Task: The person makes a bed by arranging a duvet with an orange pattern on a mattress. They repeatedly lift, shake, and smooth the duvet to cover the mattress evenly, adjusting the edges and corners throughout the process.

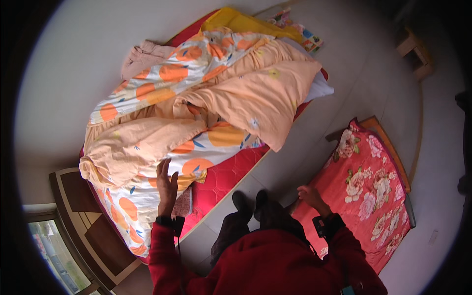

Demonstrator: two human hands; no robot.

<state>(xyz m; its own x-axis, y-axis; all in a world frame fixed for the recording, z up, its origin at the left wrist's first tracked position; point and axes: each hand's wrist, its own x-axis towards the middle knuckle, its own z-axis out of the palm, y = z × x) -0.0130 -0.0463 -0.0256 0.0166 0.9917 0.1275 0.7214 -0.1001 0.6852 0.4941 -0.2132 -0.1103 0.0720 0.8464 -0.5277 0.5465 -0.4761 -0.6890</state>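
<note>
My left hand (pixel 166 190) is held over the near-left part of the bed, fingers apart and nothing in it. Below and around it lies a rumpled duvet (pixel 147 90), white with orange fruit prints. Peach fabric with small flowers (pixel 254 96) lies bunched and folded across it. At the near side, part of the red quilted mattress (pixel 228 171) is bare. My right hand (pixel 312 199) hangs to the right with its fingers curled in and no object visible in them. It is nearest to a red blanket with large roses (pixel 363 191); contact cannot be made out.
The blanket drapes over a piece of furniture with a wooden edge (pixel 391 155). A brown headboard (pixel 99 228) stands by a window (pixel 61 254). Yellow cloth (pixel 250 24) and a pink garment (pixel 145 57) lie along the bed's far side. A small wooden stand (pixel 415 53) is at upper right.
</note>
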